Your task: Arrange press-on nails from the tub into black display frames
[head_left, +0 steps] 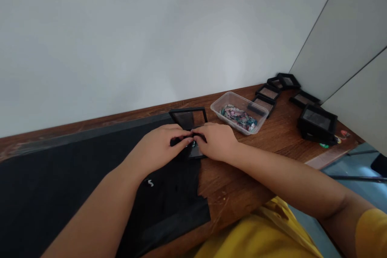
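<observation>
A small black display frame (189, 116) stands opened like a book on the black mat, its clear-filmed lid raised at the back. Over its lower half my left hand (161, 142) and my right hand (216, 140) meet, thumbs and fingertips pinched close together. Between the fingertips is something tiny that I cannot make out; small shiny bits show just below them on the film. My hands hide most of the lower half. A small whitish curved piece (150, 183) lies on the black mat (169, 197) near my left wrist.
Right of the hands, a clear plastic tub (262, 123) holds many pink, teal and silvery pieces. Several black frames (267, 91) lie beyond it, with a stack of frames (318, 121) at the right. Small colourful pieces (324, 145) lie near the table's right edge. A white wall rises behind.
</observation>
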### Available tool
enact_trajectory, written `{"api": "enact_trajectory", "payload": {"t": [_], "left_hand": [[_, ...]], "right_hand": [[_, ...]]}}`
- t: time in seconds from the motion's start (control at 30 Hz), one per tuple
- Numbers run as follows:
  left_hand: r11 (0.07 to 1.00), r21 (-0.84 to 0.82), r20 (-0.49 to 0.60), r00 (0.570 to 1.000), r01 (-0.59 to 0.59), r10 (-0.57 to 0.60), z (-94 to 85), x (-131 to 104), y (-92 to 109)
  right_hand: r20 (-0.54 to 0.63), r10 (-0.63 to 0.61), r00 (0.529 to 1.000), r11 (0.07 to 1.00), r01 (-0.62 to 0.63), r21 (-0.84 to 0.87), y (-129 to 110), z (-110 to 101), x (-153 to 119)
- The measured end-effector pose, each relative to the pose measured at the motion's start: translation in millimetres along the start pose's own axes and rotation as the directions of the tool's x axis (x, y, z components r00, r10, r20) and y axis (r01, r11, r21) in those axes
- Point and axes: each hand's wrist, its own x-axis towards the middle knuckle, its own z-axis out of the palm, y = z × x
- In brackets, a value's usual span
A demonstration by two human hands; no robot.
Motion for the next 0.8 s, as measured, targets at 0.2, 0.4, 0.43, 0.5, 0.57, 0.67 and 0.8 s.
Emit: {"api": "enact_trajectory", "payload": {"t": [0.2,0.4,0.43,0.5,0.57,0.67,0.8], "left_hand": [[1.000,0.026,-0.046,0.999,0.002,-0.001,1.4,-0.8,-0.7],[0.999,0.017,-0.058,0.998,-0.038,0.039,1.0,0.4,-1.4],[0.998,0.016,-0.055,0.997,-0.056,0.056,0.6,0.7,-1.3],[0.996,0.020,-0.052,0.995,-0.085,0.086,-0.7,1.2,-0.3],[0.994,0.034,-0.053,0.993,-0.101,0.102,-2.6,1.5,1.2],[0.992,0.056,-0.073,0.991,-0.110,0.114,-5.8,1.3,3.2],[0.992,0.050,-0.124,0.985,-0.116,0.122,-8.6,1.0,5.0]], "right_hand": [[-0.019,0.011,1.000,0.999,-0.010,0.041,0.0,2.2,0.0],[-0.022,0.017,1.000,0.999,-0.016,0.047,0.6,2.5,0.2],[-0.018,0.019,1.000,0.999,-0.018,0.046,0.7,2.4,0.4],[-0.016,0.022,1.000,0.999,-0.022,0.041,0.8,2.4,1.0],[-0.019,0.027,0.999,0.999,-0.027,0.036,0.9,2.2,1.4],[-0.020,0.050,0.999,0.998,-0.049,0.033,1.4,1.3,1.6],[-0.057,0.056,0.997,0.996,-0.052,0.065,3.4,0.0,1.2]]}}
